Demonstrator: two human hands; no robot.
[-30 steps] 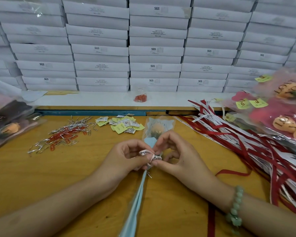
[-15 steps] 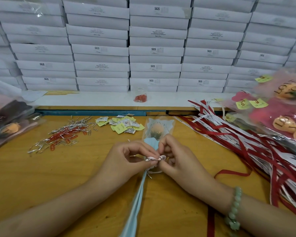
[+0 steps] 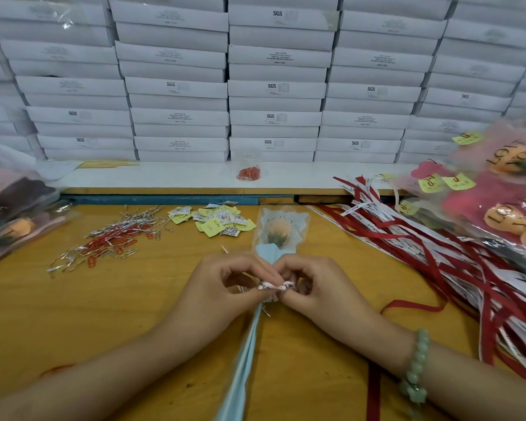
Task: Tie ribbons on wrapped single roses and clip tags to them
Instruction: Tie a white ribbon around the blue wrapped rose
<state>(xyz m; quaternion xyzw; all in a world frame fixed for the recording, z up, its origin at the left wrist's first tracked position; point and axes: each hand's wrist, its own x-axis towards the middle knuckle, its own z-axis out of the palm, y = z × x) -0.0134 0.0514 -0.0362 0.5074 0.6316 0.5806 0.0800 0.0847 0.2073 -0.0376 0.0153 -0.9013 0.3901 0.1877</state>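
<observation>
Both hands on the ribbon, centre of frame!
Left hand and right hand each pinch an end of the white printed ribbon, both grips closed tight on it. That's over the neck of the wrapped rose, which lies on the bench with its bloom towards the top. Tags and clips lie up left.
</observation>
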